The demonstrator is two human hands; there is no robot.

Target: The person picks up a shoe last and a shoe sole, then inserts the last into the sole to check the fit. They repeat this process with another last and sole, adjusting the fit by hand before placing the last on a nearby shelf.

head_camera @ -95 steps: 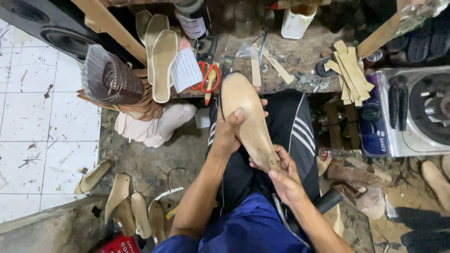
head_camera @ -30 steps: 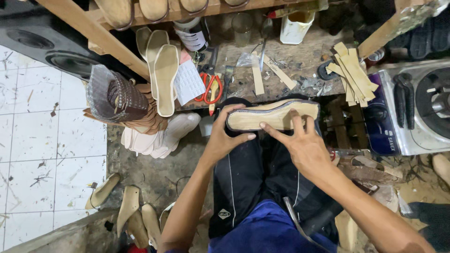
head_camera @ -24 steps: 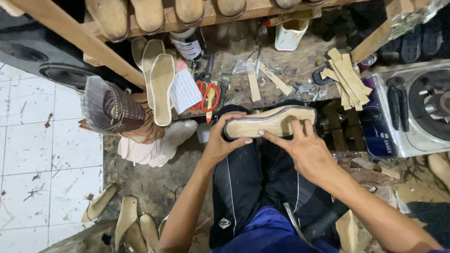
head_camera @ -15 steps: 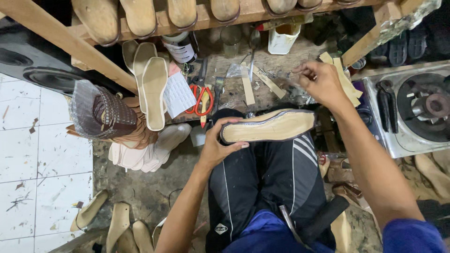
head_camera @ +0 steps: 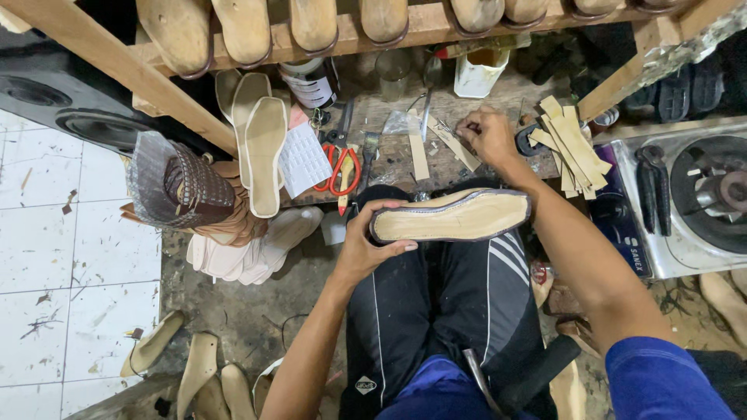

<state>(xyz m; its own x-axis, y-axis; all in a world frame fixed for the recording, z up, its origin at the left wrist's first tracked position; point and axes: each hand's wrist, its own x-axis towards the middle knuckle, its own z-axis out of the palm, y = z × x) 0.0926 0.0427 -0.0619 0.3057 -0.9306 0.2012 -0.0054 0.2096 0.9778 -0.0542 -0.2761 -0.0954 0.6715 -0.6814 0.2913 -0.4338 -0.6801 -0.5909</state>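
Left hand is gripping the toe end of a tan shoe sole with a dark rim, holding it sideways just above the lap. Right hand is reaching over to the cluttered table, fingers pinching at something tiny there, can't tell what. Red-handled scissors are lying nearby, cut strips just beside that hand.

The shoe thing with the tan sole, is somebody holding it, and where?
Yes. The left hand holds the shoe sole by its left end, thumb on top. The right hand is off it, fingertips among small bits on the workbench; whether it pinches anything cannot be told.
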